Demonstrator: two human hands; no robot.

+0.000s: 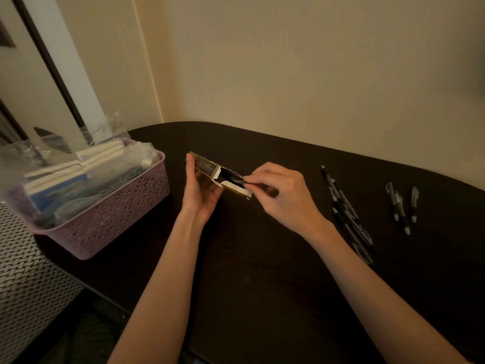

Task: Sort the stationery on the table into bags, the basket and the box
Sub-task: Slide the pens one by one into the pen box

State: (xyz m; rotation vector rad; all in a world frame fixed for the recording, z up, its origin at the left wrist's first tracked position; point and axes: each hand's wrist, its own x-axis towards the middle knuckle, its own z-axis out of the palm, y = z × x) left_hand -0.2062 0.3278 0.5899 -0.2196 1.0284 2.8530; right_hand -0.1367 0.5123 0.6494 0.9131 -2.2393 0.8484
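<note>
Left hand (200,191) grips a small flat gold-and-white cardboard box (210,170), fingers curled round its far end, palm under it. The box is held above the dark brown tabletop (262,258), tilted, open end toward the right hand (280,191). White end flap hangs open on the near side.

Right hand sits just right of the box mouth. Thumb and forefinger pinch a dark pen-like item (236,179) partly inside the opening; exact item hard to tell, too dark. Other fingers loosely curled below.

Right of the right hand, lying flat on the table: a cluster of black-and-clear ballpoint pens (346,214), overlapping, running roughly near-to-far. Further right, well apart from that cluster, three more black pens (401,206) side by side, tips toward the near edge.

Left of the left hand: a pink perforated plastic basket (118,214) at the table's left edge, near but not touching the hand. Inside it are clear plastic bags (31,158) of stationery, white sticks and a blue item visible through them.

Both forearms bare, reaching in from the bottom of the view.
</note>
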